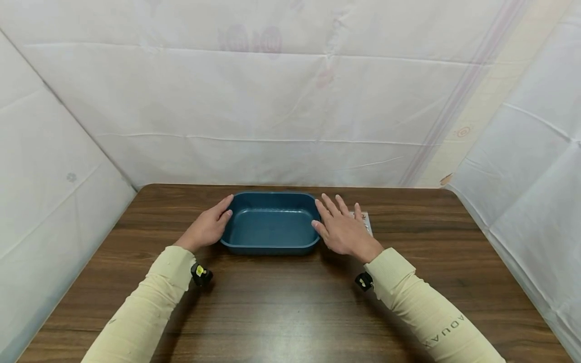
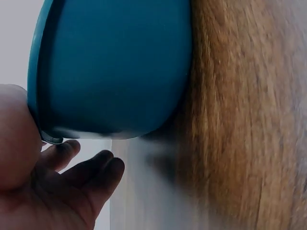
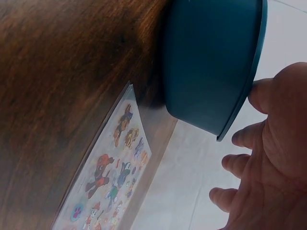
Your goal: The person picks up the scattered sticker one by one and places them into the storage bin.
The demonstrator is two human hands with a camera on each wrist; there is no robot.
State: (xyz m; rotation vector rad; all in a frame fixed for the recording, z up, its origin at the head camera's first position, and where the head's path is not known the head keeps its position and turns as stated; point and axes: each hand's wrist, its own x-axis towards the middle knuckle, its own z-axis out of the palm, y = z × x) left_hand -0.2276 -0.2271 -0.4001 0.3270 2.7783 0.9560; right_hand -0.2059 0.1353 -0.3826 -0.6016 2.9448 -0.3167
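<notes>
From my end, the blue dish (image 1: pixel 270 227) sits flat on the wooden table (image 1: pixel 281 307), near its far edge, with nothing inside. Setting it down looks done, I judge; letting go of it is not, since both hands touch its ends. My left hand (image 1: pixel 204 228) is loosely spread, thumb against the rim and fingers reaching along the outside — a light touch rather than a clasp. My right hand (image 1: pixel 344 232) is wide open, fingers fanned, thumb on the opposite rim, gripping nothing.

The head view shows only a corner of the printed sheet (image 3: pixel 112 175) past my right hand; the right wrist view reveals its colourful cartoon figures, lying beside the dish. The left wrist view shows fingers extending past the dish's wall — something the head view hides.
</notes>
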